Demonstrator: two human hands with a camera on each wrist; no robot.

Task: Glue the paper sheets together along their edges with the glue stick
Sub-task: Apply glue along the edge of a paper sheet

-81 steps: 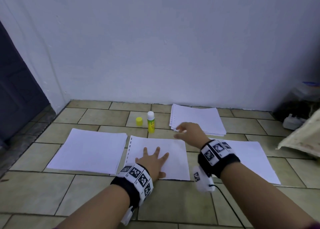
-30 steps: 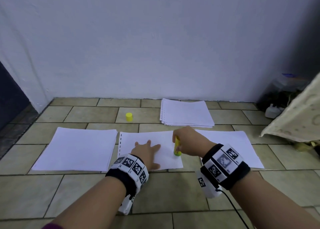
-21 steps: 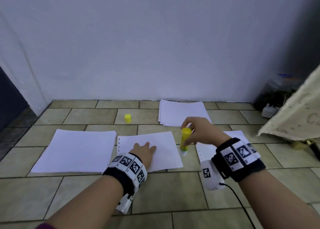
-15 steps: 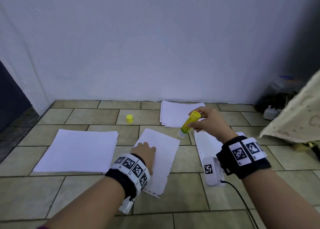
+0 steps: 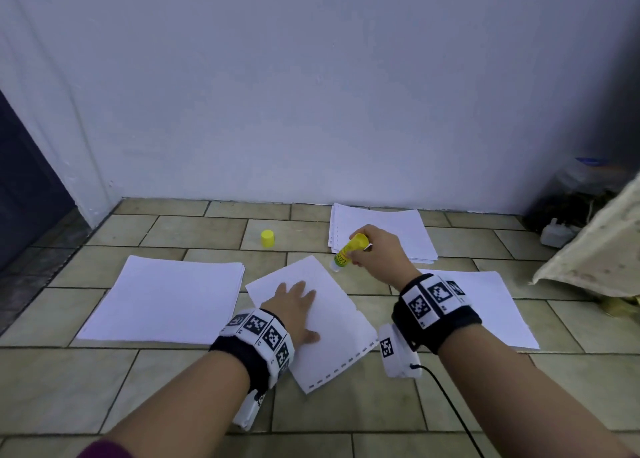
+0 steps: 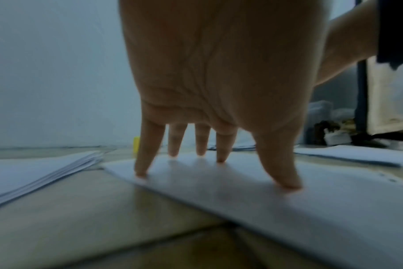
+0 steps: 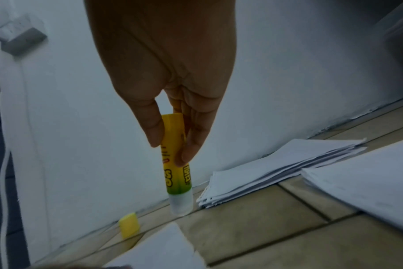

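Pressing flat, fingers spread and straight: left hand on a single white perforated paper sheet lying askew on the beige tiled floor. Pinching the uncapped yellow-green glue stick between thumb and curled fingers: right hand, holding the tip tilted down just off the sheet's far corner. Lying nearby: yellow cap, and white paper stacks to the left, behind and right.
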